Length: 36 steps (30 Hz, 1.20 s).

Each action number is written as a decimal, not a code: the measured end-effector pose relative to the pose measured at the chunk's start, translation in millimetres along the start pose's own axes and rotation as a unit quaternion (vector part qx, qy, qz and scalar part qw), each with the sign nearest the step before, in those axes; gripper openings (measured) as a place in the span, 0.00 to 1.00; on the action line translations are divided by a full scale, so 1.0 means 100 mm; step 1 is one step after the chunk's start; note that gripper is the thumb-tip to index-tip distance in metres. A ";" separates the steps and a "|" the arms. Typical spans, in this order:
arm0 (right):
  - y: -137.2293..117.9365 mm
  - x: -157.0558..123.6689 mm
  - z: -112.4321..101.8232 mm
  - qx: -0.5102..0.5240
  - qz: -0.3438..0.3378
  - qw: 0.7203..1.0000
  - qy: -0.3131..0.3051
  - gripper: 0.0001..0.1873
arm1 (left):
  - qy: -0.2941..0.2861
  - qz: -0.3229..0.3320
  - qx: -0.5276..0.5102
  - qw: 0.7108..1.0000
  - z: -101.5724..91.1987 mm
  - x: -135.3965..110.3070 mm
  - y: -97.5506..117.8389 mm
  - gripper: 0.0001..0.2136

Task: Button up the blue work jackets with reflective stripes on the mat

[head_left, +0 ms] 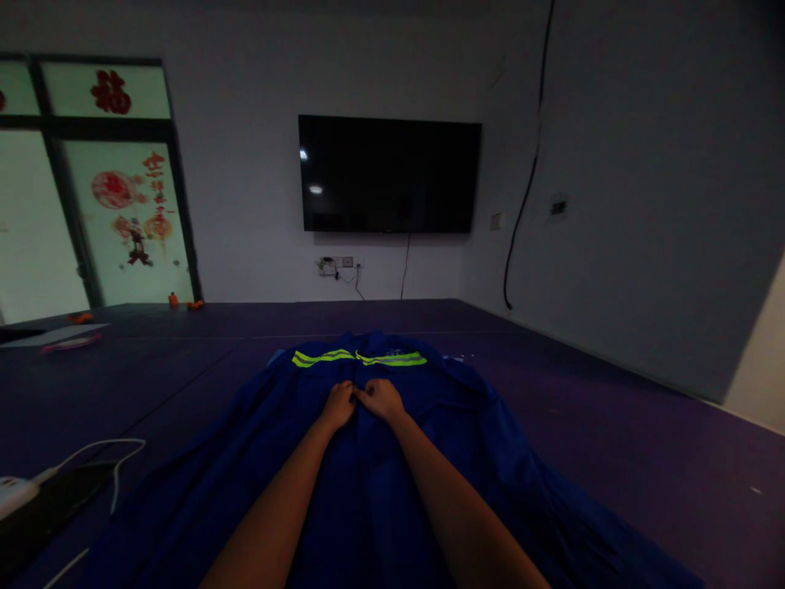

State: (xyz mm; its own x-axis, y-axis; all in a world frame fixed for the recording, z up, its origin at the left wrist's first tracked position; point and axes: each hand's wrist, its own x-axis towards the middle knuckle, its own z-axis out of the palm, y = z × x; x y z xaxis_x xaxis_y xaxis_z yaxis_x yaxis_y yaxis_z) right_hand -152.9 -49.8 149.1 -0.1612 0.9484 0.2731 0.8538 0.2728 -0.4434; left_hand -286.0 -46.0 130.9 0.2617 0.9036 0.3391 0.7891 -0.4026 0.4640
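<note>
A blue work jacket [331, 523] with yellow-green reflective strips [392, 359] across the chest lies spread on the purple floor, its collar end away from me. Both my hands meet at its front seam, just below the strips. My left hand [339, 402] is closed, fingertips pinching the jacket's front edge. Close beside it, my right hand [381, 398] is also closed on the cloth at the same seam. Any fastener between the fingertips is too small and dark to make out.
A white power strip [17, 494] with a white cable lies at the lower left by a dark object. Small orange items [173, 300] stand near the glass door [132, 221]. A television [391, 175] hangs on the far wall; a black cable [523, 204] dangles at right.
</note>
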 end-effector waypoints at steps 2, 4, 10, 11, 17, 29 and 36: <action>-0.03 0.00 -0.02 -0.013 0.000 1.000 -0.012 0.17 | -0.002 0.003 0.004 1.000 0.00 0.01 0.00 0.12; -0.06 0.01 -0.03 -0.033 0.004 0.999 -0.027 0.17 | -0.004 0.005 0.006 1.000 0.00 0.02 -0.01 0.13; -0.10 0.11 -0.01 -0.072 0.040 0.995 -0.056 0.22 | 0.016 -0.010 -0.031 0.999 0.01 0.10 -0.01 0.12; -0.09 0.13 -0.01 -0.064 0.043 0.995 -0.056 0.21 | 0.021 -0.014 -0.036 0.999 0.01 0.10 -0.01 0.11; 0.11 0.17 0.04 0.068 0.052 0.996 -0.022 0.12 | 0.038 -0.028 -0.081 0.996 0.02 0.10 -0.04 0.06; 0.19 0.21 0.19 0.240 0.036 0.970 0.030 0.09 | 0.073 -0.065 -0.153 0.983 0.00 0.06 -0.01 0.07; 0.23 0.24 0.21 0.331 0.052 0.941 0.038 0.07 | 0.082 -0.069 -0.185 0.977 0.01 0.08 -0.03 0.08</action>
State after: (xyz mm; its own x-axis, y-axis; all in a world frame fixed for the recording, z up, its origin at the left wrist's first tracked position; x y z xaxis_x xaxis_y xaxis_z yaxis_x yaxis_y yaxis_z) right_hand -147.9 -17.2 127.4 -0.0357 0.9682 0.2477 0.3632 0.2435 -0.8993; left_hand -286.0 -37.8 131.5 0.0512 0.9296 0.3650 0.5474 -0.3318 0.7683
